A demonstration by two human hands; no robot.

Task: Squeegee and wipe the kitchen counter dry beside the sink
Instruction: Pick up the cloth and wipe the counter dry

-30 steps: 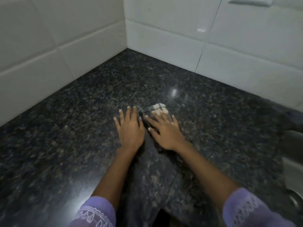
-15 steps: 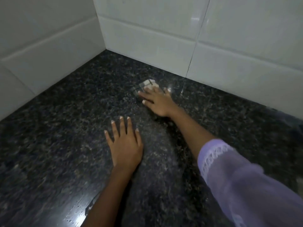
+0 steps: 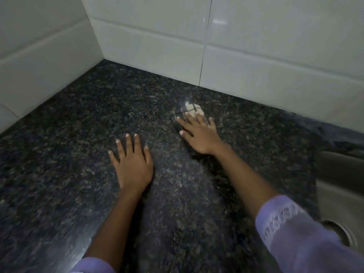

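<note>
2 hands down | our right hand (image 3: 199,134) presses flat on a checked cloth (image 3: 187,113), fingers spread, near the back wall tiles (image 3: 256,75) | our left hand (image 3: 131,164) lies open, holding nothing, on the counter (image 3: 59,154) | step: wiping, we judge | next: sweep toward the sink (image 3: 338,194), staying flat

No readable text, label, brand, number or sign anywhere on counter, tiles or cloth.
</note>
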